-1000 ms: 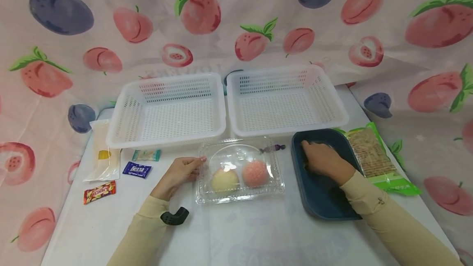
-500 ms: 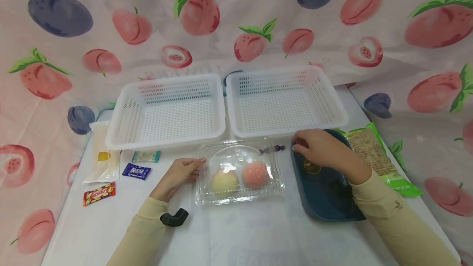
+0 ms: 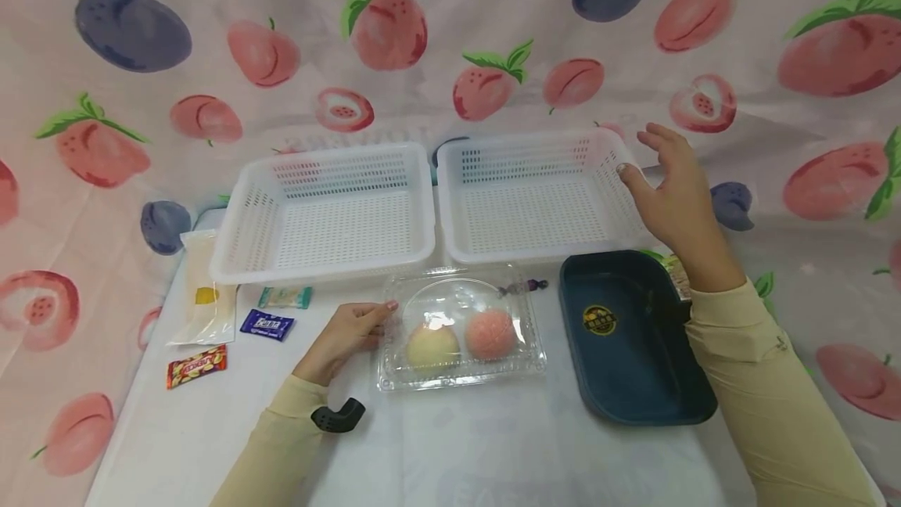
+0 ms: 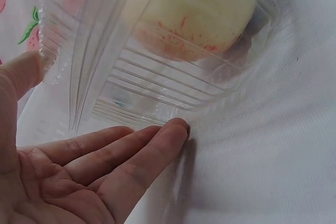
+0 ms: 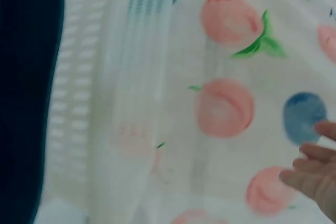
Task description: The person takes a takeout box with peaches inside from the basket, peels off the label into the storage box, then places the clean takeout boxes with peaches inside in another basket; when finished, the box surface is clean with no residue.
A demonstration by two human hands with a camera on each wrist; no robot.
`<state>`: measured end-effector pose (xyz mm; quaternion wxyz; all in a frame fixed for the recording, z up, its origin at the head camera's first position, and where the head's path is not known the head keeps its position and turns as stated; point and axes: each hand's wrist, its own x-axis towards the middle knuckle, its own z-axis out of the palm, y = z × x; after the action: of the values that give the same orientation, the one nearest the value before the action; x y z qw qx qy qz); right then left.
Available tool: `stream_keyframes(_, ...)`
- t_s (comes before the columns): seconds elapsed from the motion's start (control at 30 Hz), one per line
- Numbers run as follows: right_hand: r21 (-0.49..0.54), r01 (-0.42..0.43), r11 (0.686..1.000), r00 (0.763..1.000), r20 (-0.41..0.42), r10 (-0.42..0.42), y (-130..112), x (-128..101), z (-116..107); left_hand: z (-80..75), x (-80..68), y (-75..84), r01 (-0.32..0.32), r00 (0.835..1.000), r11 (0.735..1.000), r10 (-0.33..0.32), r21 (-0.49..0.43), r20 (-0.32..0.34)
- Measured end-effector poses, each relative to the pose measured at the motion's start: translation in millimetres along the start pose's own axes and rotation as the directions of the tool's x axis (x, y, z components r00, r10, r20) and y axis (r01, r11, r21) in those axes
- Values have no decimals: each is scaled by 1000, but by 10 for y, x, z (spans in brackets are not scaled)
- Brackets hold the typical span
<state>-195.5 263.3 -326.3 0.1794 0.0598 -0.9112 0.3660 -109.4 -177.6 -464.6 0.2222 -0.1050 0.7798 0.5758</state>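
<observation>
At left lie three sweets (image 3: 267, 325); then the left hand (image 3: 345, 339), fingers nearly straight and thumb apart, touches a clear box (image 3: 461, 378) on the table (image 3: 457, 444), with a yellow ball (image 3: 432, 346) and a pink ball (image 3: 490, 335) inside; rightmost, beyond a dark tray (image 3: 626, 374), the right hand (image 3: 672, 198) is spread in the air

Between front and back edges of the table (image 3: 450, 444), glare is seen on the box (image 3: 461, 328); the right wrist view is blurred.
</observation>
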Motion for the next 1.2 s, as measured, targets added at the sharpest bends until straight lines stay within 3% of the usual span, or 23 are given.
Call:
stream_keyframes(0.2,-72,-187,980,981,46,191,259,68,41,1,6,2,-1,1000,1000,1,-15,7)
stream_keyframes(0.43,-150,-341,928,917,164,363,614,133,173,3,-14,0,10,1000,1000,-10,-9,5)
stream_keyframes(0.67,-316,-283,906,883,283,374,855,111,263,0,2,-6,13,1000,1000,-13,-11,-2)
stream_keyframes(1.1,-385,-285,878,830,360,427,980,106,287,-25,9,-10,17,1000,1000,-17,-5,5)
stream_keyframes(1.2,-390,-290,874,834,345,431,1012,90,308,-19,6,-4,18,1000,1000,-18,-2,9)
